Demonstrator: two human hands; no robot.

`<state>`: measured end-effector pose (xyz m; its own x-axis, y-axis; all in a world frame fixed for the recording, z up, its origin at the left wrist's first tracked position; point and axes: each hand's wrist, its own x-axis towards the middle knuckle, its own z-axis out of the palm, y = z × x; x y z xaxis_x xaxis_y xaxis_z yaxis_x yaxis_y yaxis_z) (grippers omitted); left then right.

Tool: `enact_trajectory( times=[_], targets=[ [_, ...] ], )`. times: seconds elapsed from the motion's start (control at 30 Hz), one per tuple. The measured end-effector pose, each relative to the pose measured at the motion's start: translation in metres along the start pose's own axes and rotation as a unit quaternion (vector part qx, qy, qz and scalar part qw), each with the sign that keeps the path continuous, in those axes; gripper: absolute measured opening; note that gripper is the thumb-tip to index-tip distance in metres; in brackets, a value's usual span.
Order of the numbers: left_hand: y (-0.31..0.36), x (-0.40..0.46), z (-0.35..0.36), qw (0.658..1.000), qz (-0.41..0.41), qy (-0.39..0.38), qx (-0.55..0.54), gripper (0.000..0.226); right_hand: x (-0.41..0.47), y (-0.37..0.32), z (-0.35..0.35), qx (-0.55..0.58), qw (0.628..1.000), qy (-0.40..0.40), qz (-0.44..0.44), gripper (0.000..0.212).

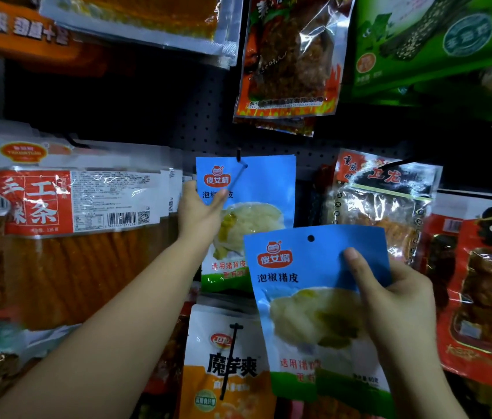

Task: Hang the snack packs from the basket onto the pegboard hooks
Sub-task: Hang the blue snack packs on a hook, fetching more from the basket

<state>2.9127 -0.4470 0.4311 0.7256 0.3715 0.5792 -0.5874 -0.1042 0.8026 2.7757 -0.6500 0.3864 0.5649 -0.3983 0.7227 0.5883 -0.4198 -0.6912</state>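
Note:
A blue snack pack (256,192) hangs on a black hook (240,164) of the dark pegboard (202,122). My left hand (199,213) pinches its left edge, thumb across the front. My right hand (395,300) grips a second blue snack pack (305,297) by its right side, lower and nearer to me. That pack's punched hole (310,238) is free, off any hook. It seems to be more than one pack stacked. The basket is not in view.
Orange strip packs (66,237) hang at the left, red spicy packs (290,62) above, green packs (438,46) at top right, red packs (486,285) at the right. A white-and-orange pack (226,367) on another hook (231,358) hangs below.

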Motion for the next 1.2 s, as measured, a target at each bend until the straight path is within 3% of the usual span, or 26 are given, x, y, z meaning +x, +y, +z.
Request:
enact_trajectory(
  times=[0.13, 0.23, 0.43, 0.6, 1.2],
  targets=[
    [0.010, -0.017, -0.019, 0.999, 0.040, -0.008, 0.020, 0.060, 0.004, -0.002, 0.009, 0.056, 0.998, 0.019, 0.009, 0.024],
    [0.021, -0.038, -0.038, 0.996, 0.089, -0.015, -0.001, 0.047, 0.005, -0.010, 0.023, 0.103, 0.994, 0.015, 0.011, 0.016],
    [0.050, -0.068, -0.061, 0.977, 0.116, -0.123, -0.127, 0.025, -0.001, -0.032, 0.060, 0.203, 0.979, -0.033, 0.006, 0.014],
    [0.066, -0.062, -0.073, 0.980, 0.155, -0.057, -0.116, 0.008, 0.002, -0.055, 0.075, 0.248, 0.966, -0.074, -0.009, 0.019],
    [0.067, -0.042, -0.073, 0.985, 0.155, -0.007, -0.079, 0.009, 0.023, -0.068, 0.087, 0.223, 0.968, -0.114, 0.023, 0.021]
  ],
)
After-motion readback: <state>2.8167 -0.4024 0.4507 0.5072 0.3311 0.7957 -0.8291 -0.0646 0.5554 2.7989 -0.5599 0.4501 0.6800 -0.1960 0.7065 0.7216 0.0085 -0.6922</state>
